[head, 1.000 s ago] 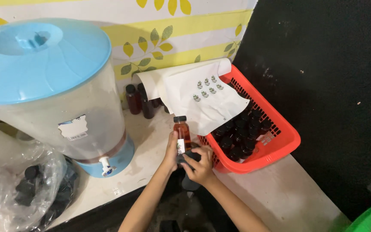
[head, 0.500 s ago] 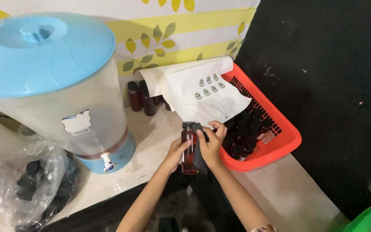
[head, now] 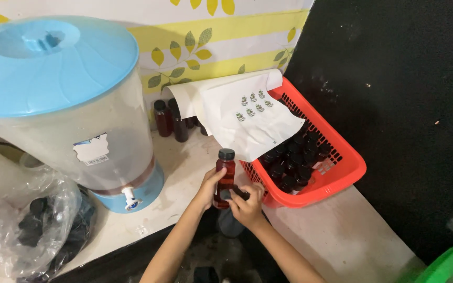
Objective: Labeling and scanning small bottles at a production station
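A small clear bottle [head: 225, 169] of dark red liquid with a black cap stands upright at the counter's front edge. My left hand [head: 207, 189] wraps its left side. From the right, my right hand [head: 246, 203] grips the bottle's lower part, fingers pressed on a small dark patch there. Both hands are just left of the orange basket [head: 353, 166].
The basket holds several capped dark bottles, half covered by a curled white sheet with small stickers [head: 247, 112]. A big dispenser with a blue lid [head: 53, 68] and a white tap [head: 129, 196] stands left. More bottles [head: 163, 118] line the wall. A plastic bag of black caps [head: 32, 228] lies far left.
My right hand has dropped from the bottle's cap to its lower part. The bottle sits a little lower and nearer the counter's edge.
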